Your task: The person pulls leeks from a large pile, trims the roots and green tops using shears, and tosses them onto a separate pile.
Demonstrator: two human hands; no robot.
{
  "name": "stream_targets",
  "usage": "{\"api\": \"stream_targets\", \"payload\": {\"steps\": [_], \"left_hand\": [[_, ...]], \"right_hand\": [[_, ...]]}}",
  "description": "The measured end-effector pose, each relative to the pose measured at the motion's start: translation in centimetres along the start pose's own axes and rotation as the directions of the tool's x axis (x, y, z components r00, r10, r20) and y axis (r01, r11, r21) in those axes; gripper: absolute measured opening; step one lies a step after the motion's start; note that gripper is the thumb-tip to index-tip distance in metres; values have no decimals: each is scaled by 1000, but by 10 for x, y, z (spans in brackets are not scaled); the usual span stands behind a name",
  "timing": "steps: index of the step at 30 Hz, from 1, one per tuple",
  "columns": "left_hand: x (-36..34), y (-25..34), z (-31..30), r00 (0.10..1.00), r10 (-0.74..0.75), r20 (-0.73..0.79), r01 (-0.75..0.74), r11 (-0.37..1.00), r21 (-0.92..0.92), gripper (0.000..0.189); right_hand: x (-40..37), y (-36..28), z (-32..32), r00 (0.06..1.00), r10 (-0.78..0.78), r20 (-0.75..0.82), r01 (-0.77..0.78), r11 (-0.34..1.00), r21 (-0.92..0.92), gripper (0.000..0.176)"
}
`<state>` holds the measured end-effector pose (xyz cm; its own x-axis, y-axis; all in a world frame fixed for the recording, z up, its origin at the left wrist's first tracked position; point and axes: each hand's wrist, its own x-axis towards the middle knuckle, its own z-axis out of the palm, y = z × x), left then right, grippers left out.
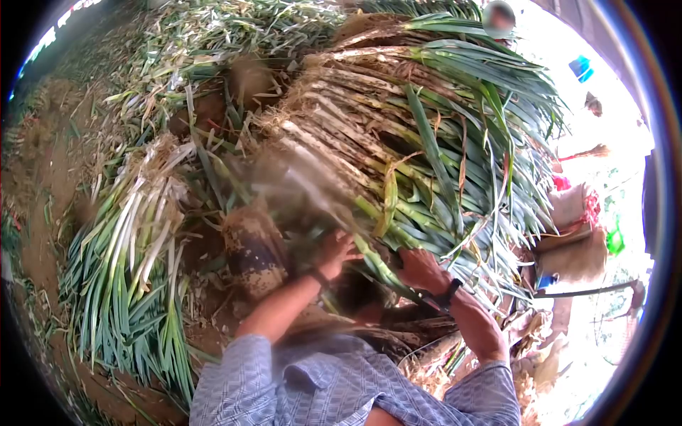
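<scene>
A single leek slants in front of me, its pale root end smeared by motion and its green part near my hands. My left hand is beside the stalk with its fingers apart, seemingly touching its edge. Fingers bent, my right hand is closed around the leek's green part; its fingertips are partly hidden. Just beyond lies a big heap of leeks, soil-stained white stalks to the left and green leaves to the right.
Paler, peeled leeks lie in a pile on the ground to the left. A dark, worn rounded object is near my left forearm. Leaf scraps cover the ground at the back. Sacks and a long-handled tool are at right.
</scene>
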<state>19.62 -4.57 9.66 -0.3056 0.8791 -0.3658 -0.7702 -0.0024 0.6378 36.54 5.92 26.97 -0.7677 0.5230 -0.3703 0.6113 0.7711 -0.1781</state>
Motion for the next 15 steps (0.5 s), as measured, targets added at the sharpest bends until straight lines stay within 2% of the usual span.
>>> {"api": "stream_targets", "payload": {"steps": [4, 7, 13, 15], "left_hand": [[3, -4, -3, 997, -52, -52, 53, 998, 26, 29], [-4, 1, 4, 997, -62, -45, 65, 996, 61, 30], [-13, 11, 10, 998, -61, -26, 63, 996, 62, 34], [-14, 10, 12, 998, -49, -27, 51, 996, 70, 35]], "right_hand": [[12, -11, -1, 1000, 15, -8, -15, 1000, 10, 27], [17, -29, -17, 995, 42, 86, -46, 998, 39, 36], [33, -58, -30, 999, -42, -10, 43, 980, 192, 34], [40, -64, -31, 999, -51, -20, 53, 983, 178, 34]]}}
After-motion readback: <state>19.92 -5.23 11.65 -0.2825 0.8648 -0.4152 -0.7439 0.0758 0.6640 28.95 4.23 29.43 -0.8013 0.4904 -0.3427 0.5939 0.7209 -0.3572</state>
